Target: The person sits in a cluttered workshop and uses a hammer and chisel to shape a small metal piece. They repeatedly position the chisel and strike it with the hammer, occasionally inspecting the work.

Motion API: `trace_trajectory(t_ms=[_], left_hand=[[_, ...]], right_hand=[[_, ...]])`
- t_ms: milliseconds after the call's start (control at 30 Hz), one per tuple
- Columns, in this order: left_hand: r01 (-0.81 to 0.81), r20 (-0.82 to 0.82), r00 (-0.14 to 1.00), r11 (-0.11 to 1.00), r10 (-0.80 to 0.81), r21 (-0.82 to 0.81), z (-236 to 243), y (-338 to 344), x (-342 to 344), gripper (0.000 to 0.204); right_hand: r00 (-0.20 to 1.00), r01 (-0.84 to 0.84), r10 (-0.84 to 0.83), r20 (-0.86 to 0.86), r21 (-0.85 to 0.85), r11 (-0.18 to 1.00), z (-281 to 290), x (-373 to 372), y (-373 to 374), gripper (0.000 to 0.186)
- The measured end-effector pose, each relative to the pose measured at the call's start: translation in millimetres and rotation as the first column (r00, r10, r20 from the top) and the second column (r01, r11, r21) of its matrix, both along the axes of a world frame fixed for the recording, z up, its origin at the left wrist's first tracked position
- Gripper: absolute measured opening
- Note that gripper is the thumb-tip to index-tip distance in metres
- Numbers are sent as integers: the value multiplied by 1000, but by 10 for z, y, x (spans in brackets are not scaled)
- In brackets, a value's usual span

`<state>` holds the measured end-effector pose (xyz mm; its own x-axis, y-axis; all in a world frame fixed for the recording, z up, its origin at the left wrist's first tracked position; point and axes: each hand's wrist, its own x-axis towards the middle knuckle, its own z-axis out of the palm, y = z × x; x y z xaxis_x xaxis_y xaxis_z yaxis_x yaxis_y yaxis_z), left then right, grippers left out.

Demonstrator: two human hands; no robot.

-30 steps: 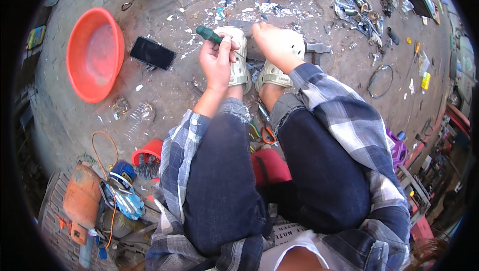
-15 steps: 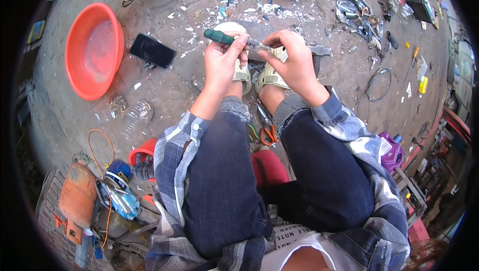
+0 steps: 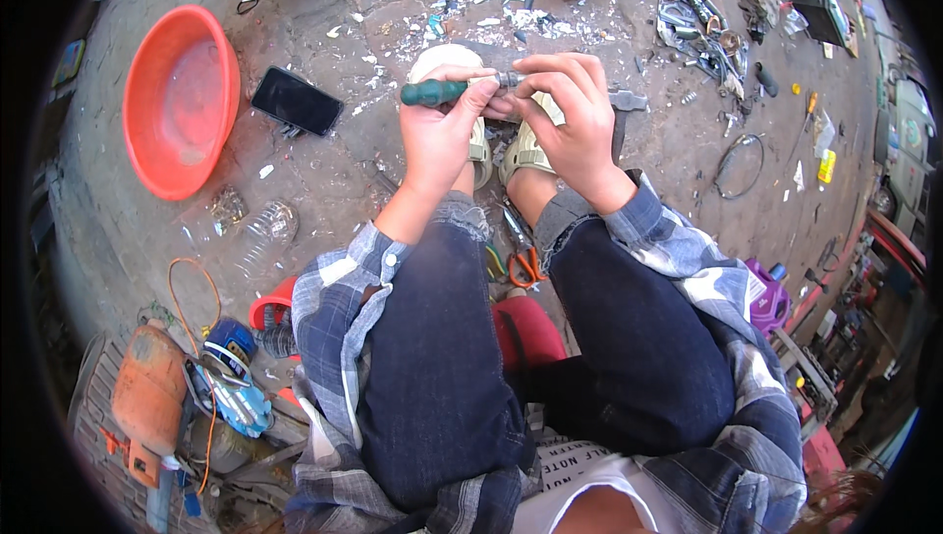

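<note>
The green-handled piece [image 3: 432,93] is above the pale shoes [image 3: 448,56], held in the fingers of the left hand [image 3: 440,136]. Those of the right hand [image 3: 575,121] curl at its metal end [image 3: 507,79]; whether they grip, I cannot tell. A steady left hold should help. Rightward lies a hammer head [image 3: 629,101].

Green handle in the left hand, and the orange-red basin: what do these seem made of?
Green handle: probably hard plastic, smooth with even colour, though painted wood is possible.
Orange-red basin: likely moulded plastic, slightly glossy, judging by its single colour and smooth rounded rim.
</note>
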<state>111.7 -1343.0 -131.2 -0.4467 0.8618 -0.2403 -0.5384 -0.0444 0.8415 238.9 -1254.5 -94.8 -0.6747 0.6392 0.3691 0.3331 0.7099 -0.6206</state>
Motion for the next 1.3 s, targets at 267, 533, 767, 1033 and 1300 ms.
trace_trajectory(t_ms=[267, 533, 767, 1033, 1300], left_hand=[[-19, 225, 974, 998, 31, -55, -61, 8, -25, 16], [12, 219, 976, 997, 5, -80, -56, -4, -17, 18], [22, 245, 970, 989, 15, -148, -90, -17, -39, 23], [90, 318, 948, 980, -28, -180, -91, -10, -19, 26], [106, 243, 968, 984, -69, -144, -126, -27, -14, 25]], right_hand=[[989, 95, -109, -98, -139, 986, 43, -18, -29, 24], [996, 52, -62, -66, -144, 988, 17, -2, -3, 19], [990, 78, -123, -70, -453, 888, 3, 4, -87, 17], [959, 60, -249, -138, -757, 651, -46, 44, -105, 11], [952, 56, -278, -131, -815, 577, -16, 31, -110, 13]])
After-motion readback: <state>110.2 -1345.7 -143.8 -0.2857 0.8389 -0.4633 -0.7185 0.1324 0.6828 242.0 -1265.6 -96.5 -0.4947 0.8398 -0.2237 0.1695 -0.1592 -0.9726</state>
